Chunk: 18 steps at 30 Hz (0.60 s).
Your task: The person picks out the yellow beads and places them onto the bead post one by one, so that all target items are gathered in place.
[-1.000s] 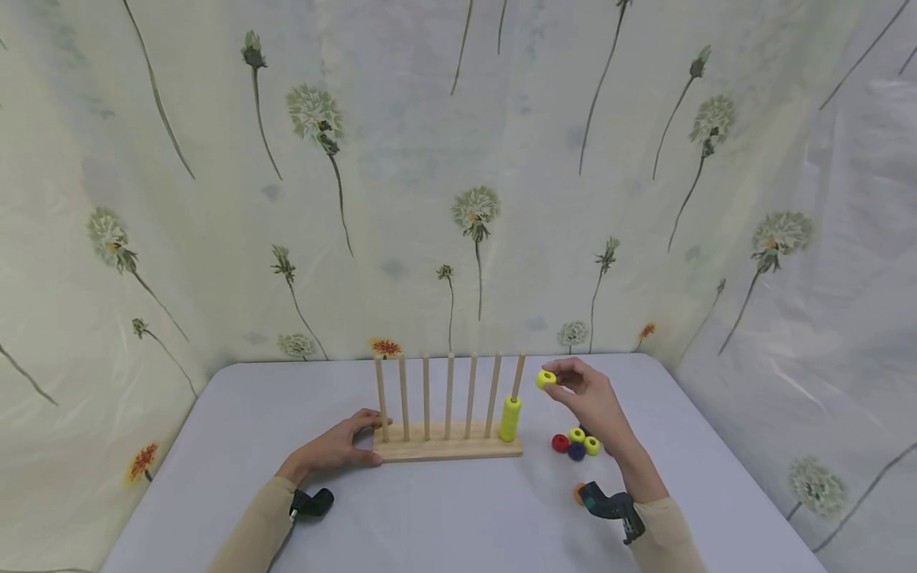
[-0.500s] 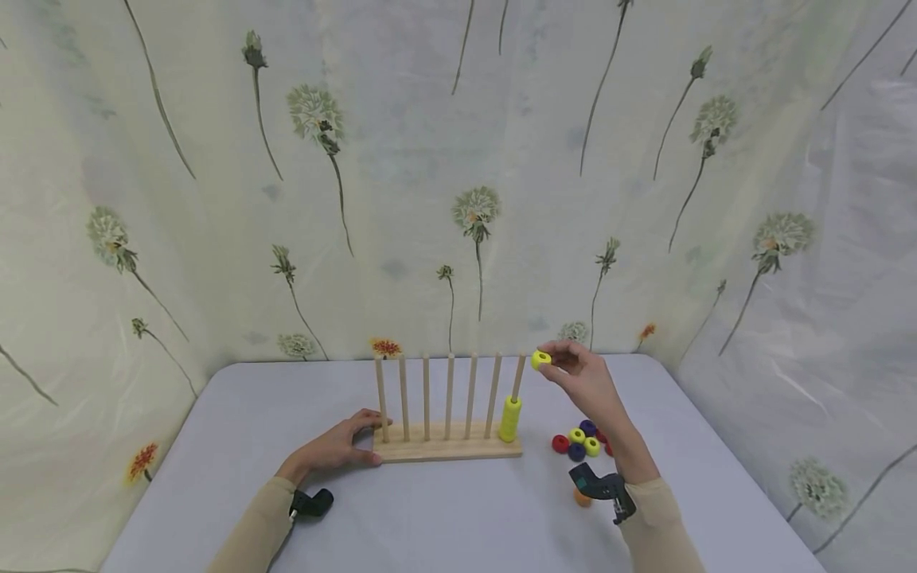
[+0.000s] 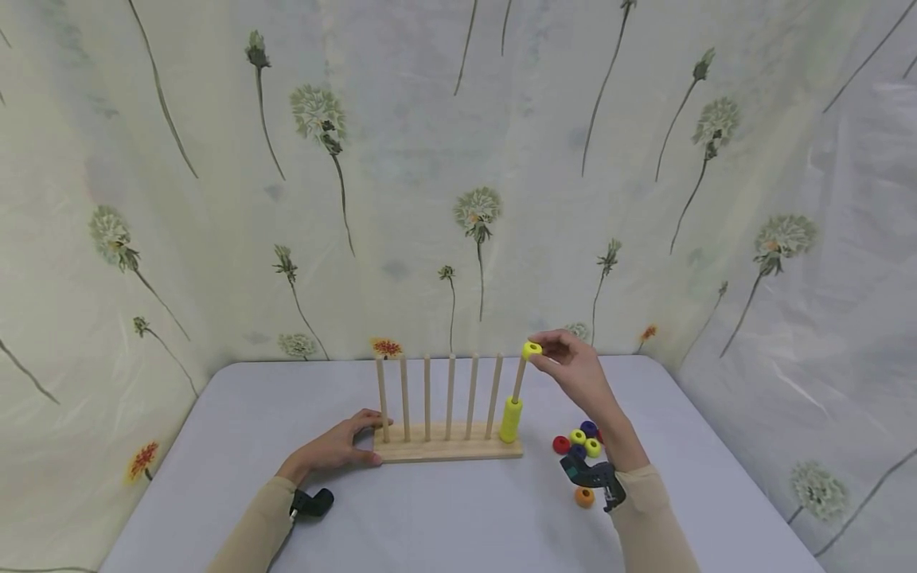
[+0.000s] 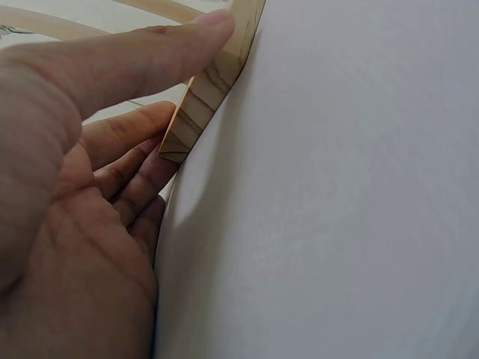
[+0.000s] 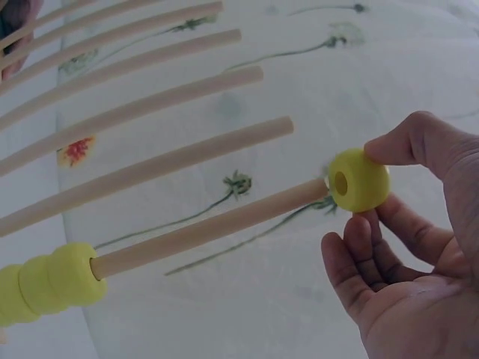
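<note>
My right hand point(image 3: 579, 374) pinches a yellow bead point(image 5: 359, 179) between thumb and fingers. The bead is at the tip of the rightmost peg point(image 5: 217, 228); in the right wrist view its hole still sits just off the peg's end. Lower on that same peg is a stack of yellow beads point(image 3: 511, 420). The peg belongs to a wooden peg rack point(image 3: 447, 452) with a row of upright pegs. At the rack's left end, my left hand point(image 3: 333, 446) grips the base, thumb point(image 4: 165, 56) on one side and fingers on the other.
Right of the rack lies a loose group of beads: a red bead point(image 3: 561, 445), yellow beads point(image 3: 592, 447) and dark blue beads point(image 3: 589, 429), partly behind the right forearm. An orange bead point(image 3: 584, 497) lies nearer. A flowered curtain point(image 3: 458, 159) hangs behind the white table point(image 3: 444, 517).
My right hand has moved left and up, carrying the yellow bead from beside the rightmost peg to its tip. The left hand and the rack have stayed in place.
</note>
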Each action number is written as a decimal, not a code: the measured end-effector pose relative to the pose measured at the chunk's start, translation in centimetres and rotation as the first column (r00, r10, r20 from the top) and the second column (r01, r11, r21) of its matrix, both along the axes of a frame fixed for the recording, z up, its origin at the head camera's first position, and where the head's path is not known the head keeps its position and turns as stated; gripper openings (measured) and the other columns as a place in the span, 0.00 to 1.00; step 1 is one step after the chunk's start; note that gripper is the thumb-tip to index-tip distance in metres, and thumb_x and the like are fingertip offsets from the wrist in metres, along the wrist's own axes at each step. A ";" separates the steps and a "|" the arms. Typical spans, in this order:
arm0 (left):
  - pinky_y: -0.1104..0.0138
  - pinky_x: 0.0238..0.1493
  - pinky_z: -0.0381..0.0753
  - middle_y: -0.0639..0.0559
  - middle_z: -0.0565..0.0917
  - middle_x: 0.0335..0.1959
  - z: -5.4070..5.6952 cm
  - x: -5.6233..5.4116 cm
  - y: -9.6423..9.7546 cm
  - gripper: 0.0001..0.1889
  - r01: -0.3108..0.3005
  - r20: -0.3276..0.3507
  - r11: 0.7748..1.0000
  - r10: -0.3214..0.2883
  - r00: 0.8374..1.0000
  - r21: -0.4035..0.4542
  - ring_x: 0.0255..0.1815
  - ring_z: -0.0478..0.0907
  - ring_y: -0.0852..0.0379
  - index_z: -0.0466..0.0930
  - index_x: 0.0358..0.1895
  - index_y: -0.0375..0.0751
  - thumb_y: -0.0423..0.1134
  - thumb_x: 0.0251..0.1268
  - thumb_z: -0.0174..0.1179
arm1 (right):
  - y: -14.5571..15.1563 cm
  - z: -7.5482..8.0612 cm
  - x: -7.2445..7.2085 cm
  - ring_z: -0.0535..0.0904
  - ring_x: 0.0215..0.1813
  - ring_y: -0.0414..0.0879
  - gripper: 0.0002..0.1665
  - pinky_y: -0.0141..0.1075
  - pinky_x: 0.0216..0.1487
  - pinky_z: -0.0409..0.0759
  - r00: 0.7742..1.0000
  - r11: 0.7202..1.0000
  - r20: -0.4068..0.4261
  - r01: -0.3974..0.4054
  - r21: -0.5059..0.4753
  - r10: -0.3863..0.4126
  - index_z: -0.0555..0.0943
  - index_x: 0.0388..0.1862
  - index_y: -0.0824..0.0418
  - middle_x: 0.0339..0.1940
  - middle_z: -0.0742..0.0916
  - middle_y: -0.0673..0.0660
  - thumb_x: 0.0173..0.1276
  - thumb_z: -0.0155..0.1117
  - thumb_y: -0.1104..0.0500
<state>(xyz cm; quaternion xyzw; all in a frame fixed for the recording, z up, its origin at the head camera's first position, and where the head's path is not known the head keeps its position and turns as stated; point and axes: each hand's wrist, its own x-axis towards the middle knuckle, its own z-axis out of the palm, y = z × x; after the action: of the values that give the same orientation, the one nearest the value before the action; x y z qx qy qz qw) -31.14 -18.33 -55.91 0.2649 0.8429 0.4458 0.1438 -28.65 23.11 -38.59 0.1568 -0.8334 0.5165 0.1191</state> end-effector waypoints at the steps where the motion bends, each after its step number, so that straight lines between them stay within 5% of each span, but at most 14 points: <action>1: 0.40 0.72 0.51 0.51 0.66 0.68 0.0 0.0 0.0 0.35 -0.001 0.001 1.000 0.001 1.000 -0.001 0.74 0.55 0.43 0.70 0.66 0.48 0.49 0.53 0.71 | 0.0 0.0 0.0 0.76 0.52 0.43 0.23 0.19 0.51 0.76 1.000 1.000 0.000 0.001 0.003 -0.001 0.77 0.54 0.60 0.52 0.80 0.55 0.64 0.68 0.51; 18: 0.38 0.72 0.49 0.50 0.66 0.68 0.3 0.1 0.1 0.35 -0.009 0.014 1.000 0.009 1.000 -0.015 0.75 0.54 0.41 0.70 0.67 0.51 0.49 0.54 0.71 | -0.5 -0.1 -0.7 0.75 0.51 0.46 0.21 0.18 0.49 0.74 0.999 0.998 0.023 0.029 0.047 -0.030 0.78 0.54 0.61 0.52 0.81 0.58 0.65 0.67 0.54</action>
<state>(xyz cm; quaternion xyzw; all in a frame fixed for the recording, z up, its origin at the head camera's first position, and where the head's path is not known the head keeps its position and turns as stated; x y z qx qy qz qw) -31.02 -18.27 -55.60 0.2568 0.8464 0.4420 0.1496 -29.32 22.59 -38.71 0.1413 -0.8488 0.4968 0.1129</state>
